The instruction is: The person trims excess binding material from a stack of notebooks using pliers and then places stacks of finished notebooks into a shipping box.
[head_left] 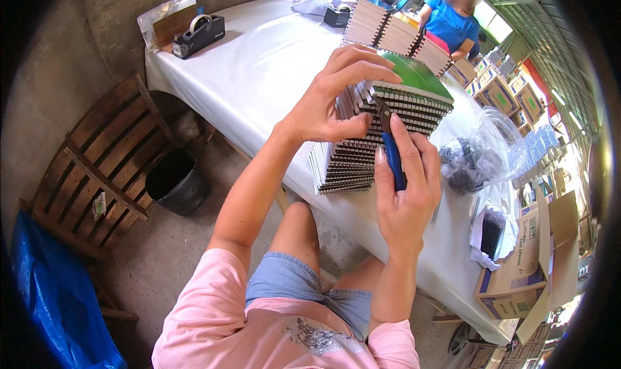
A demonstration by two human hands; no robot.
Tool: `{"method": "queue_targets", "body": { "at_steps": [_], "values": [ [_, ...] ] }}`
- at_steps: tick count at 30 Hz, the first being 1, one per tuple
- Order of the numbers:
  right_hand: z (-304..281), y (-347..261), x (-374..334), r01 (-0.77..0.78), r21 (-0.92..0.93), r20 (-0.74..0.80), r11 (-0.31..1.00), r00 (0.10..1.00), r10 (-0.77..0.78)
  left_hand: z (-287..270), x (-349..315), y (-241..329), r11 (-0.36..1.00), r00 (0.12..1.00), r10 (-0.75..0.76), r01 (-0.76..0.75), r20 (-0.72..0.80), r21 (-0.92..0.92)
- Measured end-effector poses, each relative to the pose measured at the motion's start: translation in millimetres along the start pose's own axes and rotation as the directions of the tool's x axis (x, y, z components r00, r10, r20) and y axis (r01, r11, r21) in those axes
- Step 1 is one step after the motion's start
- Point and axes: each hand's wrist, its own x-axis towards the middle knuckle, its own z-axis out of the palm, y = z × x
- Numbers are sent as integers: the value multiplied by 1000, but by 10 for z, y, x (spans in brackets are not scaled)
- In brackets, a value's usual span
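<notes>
A tall stack of spiral notebooks [352, 165] stands at the table's near edge, black and white coils facing me. The top notebook [420, 78] has a green cover. My left hand [339, 94] curls around its left corner, fingers over the top and thumb below, beside the coils. In my right hand [411, 175] is a pair of blue-handled pliers [393, 152], pointing up and away from me. Their jaws [380, 105] meet the coil end near my left fingers. Whether the jaws grip the wire cannot be made out.
Behind the stack stand more bound books [381, 29]. Tape dispensers [200, 35] sit on the white-covered table [259, 52]. A plastic bag of black coils [462, 165] and an open carton [517, 272] are at right. A co-worker in blue [449, 19] is beyond; a black bin [178, 181] is at left.
</notes>
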Motion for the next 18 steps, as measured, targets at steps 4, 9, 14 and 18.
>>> {"method": "queue_targets", "body": {
  "at_steps": [4,9,14,18],
  "values": [
    [-63,-64,10,-92,274,65,957,995,77,-6,5,13,1000,1000,10,-10,5,15],
    [-140,-90,-8,-478,591,381,649,875,297,-8,-6,30,999,1000,15,-15,21,33],
    [-164,-19,13,-711,703,684,20,684,254,-10,-7,59,1000,1000,17,-18,14,25],
    [-89,-19,-3,-661,747,625,79,737,258,-20,9,28,1000,999,9,-9,35,15]
  ]
}}
